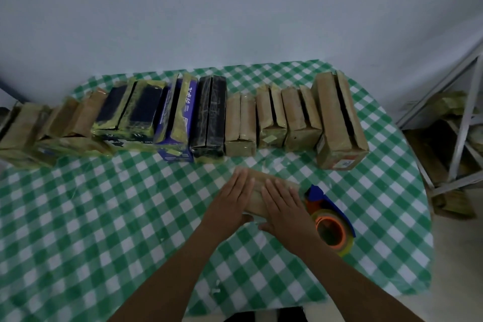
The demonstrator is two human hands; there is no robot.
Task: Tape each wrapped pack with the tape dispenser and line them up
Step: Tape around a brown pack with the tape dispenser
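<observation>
A brown wrapped pack lies flat on the green checked tablecloth in front of me. My left hand and my right hand press on its top side by side, fingers straight; most of the pack is hidden under them. Right of the pack, touching distance from my right hand, lies the tape dispenser, blue-framed with an orange-cored roll. Behind, a row of taped packs stands across the table, brown, black and blue ones.
The tallest brown pack ends the row at the right. The table's right edge drops to a floor with a metal frame and more brown packs beneath it. A pale wall stands behind the table.
</observation>
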